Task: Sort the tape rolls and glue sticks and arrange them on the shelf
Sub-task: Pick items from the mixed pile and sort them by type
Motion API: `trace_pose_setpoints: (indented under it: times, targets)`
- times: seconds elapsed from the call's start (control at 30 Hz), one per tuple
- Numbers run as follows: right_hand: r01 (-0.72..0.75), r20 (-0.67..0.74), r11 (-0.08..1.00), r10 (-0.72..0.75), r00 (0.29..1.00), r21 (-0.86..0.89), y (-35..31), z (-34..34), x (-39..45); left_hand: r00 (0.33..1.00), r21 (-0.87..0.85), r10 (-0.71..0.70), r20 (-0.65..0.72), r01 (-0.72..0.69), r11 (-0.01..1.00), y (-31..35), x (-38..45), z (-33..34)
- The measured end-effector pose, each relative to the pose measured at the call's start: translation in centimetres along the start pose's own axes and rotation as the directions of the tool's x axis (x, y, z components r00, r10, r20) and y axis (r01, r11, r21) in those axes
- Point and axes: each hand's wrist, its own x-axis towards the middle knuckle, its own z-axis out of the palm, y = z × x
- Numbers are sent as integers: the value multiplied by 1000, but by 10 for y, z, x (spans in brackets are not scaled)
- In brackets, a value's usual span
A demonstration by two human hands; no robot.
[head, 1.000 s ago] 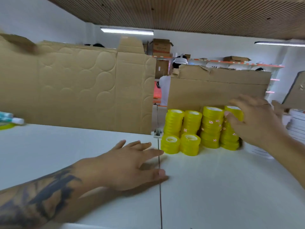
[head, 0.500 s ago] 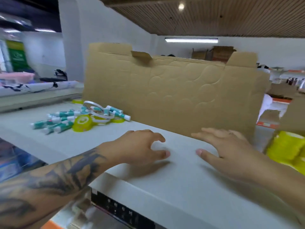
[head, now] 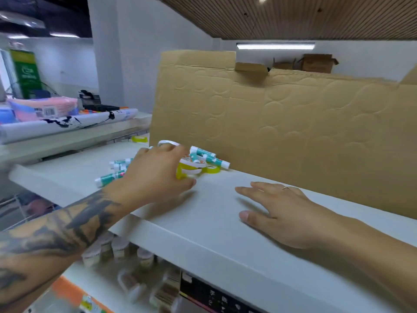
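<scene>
A mixed pile lies on the white shelf top [head: 214,233] against a cardboard sheet. It holds teal-and-white glue sticks [head: 209,158], white tape rolls [head: 169,143] and yellow tape rolls [head: 213,169]. My left hand [head: 153,175] reaches over the pile. Its fingers curl over a yellow tape roll [head: 181,173] with the thumb just below it; the hand hides part of the pile. More glue sticks [head: 110,178] lie to its left. My right hand [head: 277,213] rests flat on the shelf, fingers straight, holding nothing.
A tall cardboard sheet [head: 293,132] stands along the back of the shelf. One yellow roll [head: 139,139] lies apart, farther back. Small jars [head: 119,247] fill the shelf below. Another counter with rolled paper [head: 67,125] is at the left.
The view swung left, away from the stacked yellow rolls. My left hand moved forward onto the mixed pile. My right hand left the stacks and settled flat on the shelf.
</scene>
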Motion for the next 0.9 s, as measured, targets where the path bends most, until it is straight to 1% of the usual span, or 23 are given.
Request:
trace_pose_setpoints:
  times: [0.13, 0.2, 0.27, 0.37, 0.5, 0.6, 0.73, 0.9]
  targets:
    - [2, -5, 1000, -2, 1000, 6, -19, 3, 16, 995, 4, -49, 89, 49, 999, -28, 3, -2]
    - [0, -6, 1000, 0, 1000, 14, -26, 4, 20, 987, -28, -57, 148, 61, 998, -35, 5, 0]
    - [1, -11, 1000, -1, 1000, 16, -32, 3, 22, 983, -50, -52, 173, 62, 997, -38, 7, 3]
    - [5, -35, 1000, -4, 999, 27, -37, 2, 20, 991, -92, -31, 126, 43, 995, -41, 6, 2]
    - [20, -94, 998, -15, 995, 52, -37, -1, 14, 999, -240, 18, 47, -7, 971, -36, 2, -3]
    - [22, -137, 997, -12, 991, 70, -31, -2, 7, 996, -395, 80, 45, -56, 917, -20, -1, -6]
    - [22, -237, 988, 14, 971, 150, -17, -3, -12, 973, -592, 194, 122, -86, 802, 16, -6, -10]
    - [84, -406, 973, 10, 914, 213, 14, -4, -51, 935, -689, 330, 132, -153, 709, 73, -14, -15]
